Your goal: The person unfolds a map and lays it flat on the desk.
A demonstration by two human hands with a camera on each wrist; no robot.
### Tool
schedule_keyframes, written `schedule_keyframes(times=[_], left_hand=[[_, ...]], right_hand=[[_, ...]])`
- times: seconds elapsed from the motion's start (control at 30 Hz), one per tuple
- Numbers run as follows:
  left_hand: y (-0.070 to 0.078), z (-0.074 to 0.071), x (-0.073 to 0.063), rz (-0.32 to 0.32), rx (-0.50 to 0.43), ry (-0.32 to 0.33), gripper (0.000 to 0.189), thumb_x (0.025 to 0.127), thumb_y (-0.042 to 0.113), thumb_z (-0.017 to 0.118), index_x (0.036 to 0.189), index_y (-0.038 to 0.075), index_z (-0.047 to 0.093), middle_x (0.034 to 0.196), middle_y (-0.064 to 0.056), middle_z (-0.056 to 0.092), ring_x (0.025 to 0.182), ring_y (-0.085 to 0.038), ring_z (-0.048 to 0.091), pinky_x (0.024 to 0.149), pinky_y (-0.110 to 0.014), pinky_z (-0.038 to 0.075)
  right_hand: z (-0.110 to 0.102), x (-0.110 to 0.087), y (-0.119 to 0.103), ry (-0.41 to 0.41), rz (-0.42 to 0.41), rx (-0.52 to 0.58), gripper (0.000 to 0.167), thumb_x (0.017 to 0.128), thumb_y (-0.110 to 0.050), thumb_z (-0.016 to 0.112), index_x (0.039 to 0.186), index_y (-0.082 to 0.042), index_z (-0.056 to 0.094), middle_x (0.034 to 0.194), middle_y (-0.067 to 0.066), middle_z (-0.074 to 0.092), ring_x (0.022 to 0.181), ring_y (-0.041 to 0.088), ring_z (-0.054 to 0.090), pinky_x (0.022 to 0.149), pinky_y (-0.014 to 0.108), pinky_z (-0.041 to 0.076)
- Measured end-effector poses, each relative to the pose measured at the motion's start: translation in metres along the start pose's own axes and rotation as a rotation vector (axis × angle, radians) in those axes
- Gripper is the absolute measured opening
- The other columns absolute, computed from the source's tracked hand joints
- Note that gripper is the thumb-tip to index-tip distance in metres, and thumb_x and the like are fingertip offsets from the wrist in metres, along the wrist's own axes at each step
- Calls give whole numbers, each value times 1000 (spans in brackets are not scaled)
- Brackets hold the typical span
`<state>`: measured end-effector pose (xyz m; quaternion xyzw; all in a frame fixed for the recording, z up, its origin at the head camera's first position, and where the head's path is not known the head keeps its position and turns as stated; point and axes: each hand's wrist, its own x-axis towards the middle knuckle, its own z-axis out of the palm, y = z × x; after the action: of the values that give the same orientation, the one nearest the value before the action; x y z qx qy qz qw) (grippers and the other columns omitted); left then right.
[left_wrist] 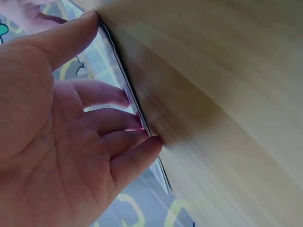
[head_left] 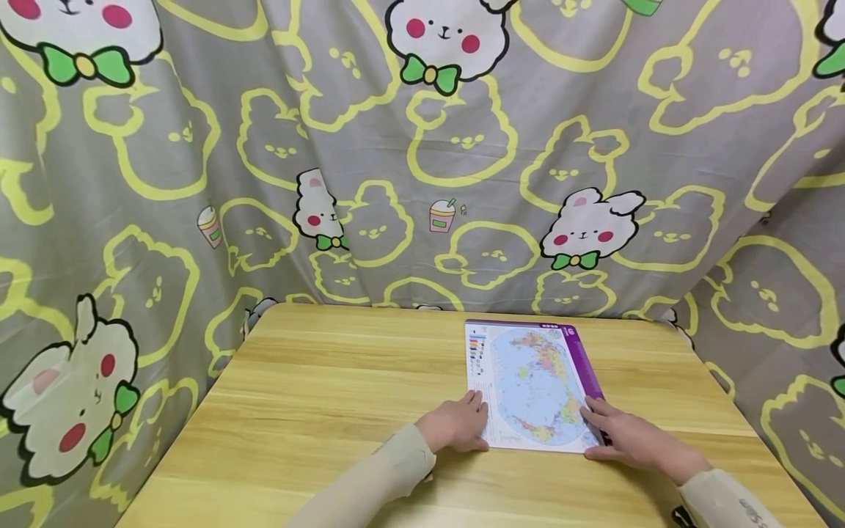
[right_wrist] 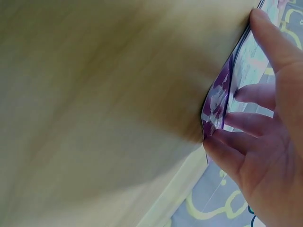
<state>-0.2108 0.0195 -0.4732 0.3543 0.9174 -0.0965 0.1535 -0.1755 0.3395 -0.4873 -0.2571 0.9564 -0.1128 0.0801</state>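
One flat map board (head_left: 531, 374) is being touched on both sides at once, lying on the desk (head_left: 317, 403) right of its middle, with its far end near the back edge. Its long axis appears to be pointing away from the person, so the printed world map is being seen sideways, with a purple strip (head_left: 584, 367) running down the right side.

Between the two hands the board is being flanked: it is lying to the right of the left hand (head_left: 458, 424) and to the left of the right hand (head_left: 627, 434). Neither hand is being left nearer, as the side edges are being met by both at the near corners. The left hand is being held open, thumb spread from lightly bent fingers, with the edge being touched by fingertips. The right hand is being held likewise against the purple side; no closed grip is being shown by either.

Small white lettering is being carried at the strip's far end, too small to be read. Dark lettering is being borne by the right sleeve (head_left: 726, 502), also not legible. Behind the desk, a rabbit-patterned curtain (head_left: 370, 147) is being hung.
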Motion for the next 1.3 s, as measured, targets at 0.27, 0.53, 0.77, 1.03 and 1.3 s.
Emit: schedule_keyframes(times=[0.27,0.53,0.77,1.03,1.3], left_hand=[[-11,2,-10,-10,-56,-1,71,91,51,56,145,9,37,153,-7,27,140,-18,23,107,-25,31],[-22,0,-17,-1,-83,14,71,90,48,58,144,7,39,153,-8,28,140,-19,24,108,-26,30],[-31,5,-20,-1,-71,24,71,90,48,58,144,7,39,153,-9,28,140,-19,24,108,-26,29],[-38,5,-26,-13,-85,15,70,90,47,59,144,7,39,153,-9,28,140,-19,23,109,-26,29],[-45,8,-33,-12,-99,16,71,90,47,59,144,7,38,153,-9,27,140,-19,23,109,-28,29]], right_hand=[[1,7,-10,-9,-10,3,81,85,-57,59,132,9,49,137,36,37,121,51,42,94,59,39],[-2,16,-20,-22,-29,-3,80,84,-54,61,131,10,49,136,37,38,121,51,42,94,59,39],[-2,23,-26,-24,-26,-8,78,84,-52,62,131,10,50,137,36,38,121,51,43,95,58,39],[-1,30,-31,-37,-47,-19,76,86,-51,61,132,9,49,138,35,37,121,49,43,95,57,40],[-1,38,-37,-60,-48,-36,75,86,-49,62,132,9,49,138,34,38,123,49,41,96,57,39]])
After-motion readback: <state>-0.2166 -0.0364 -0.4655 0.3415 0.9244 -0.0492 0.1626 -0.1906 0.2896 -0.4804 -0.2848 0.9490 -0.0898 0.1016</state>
